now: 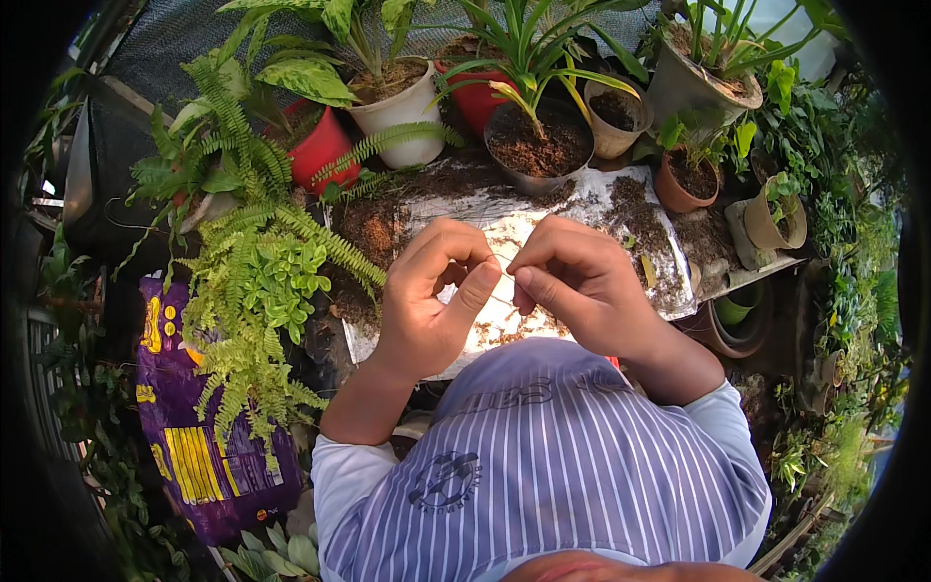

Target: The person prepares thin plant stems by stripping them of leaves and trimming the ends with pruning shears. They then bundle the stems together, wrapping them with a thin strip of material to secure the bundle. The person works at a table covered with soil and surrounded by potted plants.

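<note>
My left hand (436, 302) and my right hand (589, 280) are raised before my chest, fingertips almost meeting. Thumb and forefinger of each are pinched on what looks like a thin strand (505, 263); its ends and material are too fine to tell. Under the hands lies a white sheet (502, 229), strewn with dark soil and lit by bright sun. Just beyond it stands a dark pot (538, 183), holding brown potting mix and a plant with long strap-shaped leaves.
Behind are a white pot (404, 120), a red pot (320, 149) and a large grey pot (691, 91). A terracotta-coloured pot (684, 190) and a beige pot (774, 218) stand right. Fern fronds (240, 349) overhang a purple printed bag (211, 465) at left.
</note>
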Available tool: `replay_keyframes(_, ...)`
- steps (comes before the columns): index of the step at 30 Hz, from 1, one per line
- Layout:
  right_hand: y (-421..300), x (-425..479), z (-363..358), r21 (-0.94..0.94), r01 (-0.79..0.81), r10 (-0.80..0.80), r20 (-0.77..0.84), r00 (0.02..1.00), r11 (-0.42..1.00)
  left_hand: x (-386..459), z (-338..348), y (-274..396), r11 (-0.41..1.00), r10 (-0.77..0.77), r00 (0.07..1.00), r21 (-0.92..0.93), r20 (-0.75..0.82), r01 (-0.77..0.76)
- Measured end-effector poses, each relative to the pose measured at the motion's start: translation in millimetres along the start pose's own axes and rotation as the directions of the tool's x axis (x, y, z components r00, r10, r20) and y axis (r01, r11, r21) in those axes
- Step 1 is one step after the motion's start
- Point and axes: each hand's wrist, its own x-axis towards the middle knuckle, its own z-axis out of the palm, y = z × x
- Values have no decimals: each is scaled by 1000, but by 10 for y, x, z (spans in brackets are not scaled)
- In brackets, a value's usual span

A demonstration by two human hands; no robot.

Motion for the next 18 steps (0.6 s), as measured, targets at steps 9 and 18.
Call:
replay_keyframes(9, -83, -55, 14, -370, 277, -297, 2, 955, 887, 9, -45, 129, 980, -133, 982, -132, 134, 150)
replay_keyframes(18, -100, -102, -22, -186, 110, -117, -28, 993, 976, 74, -57, 246, 972, -216, 962, -62, 165, 228)
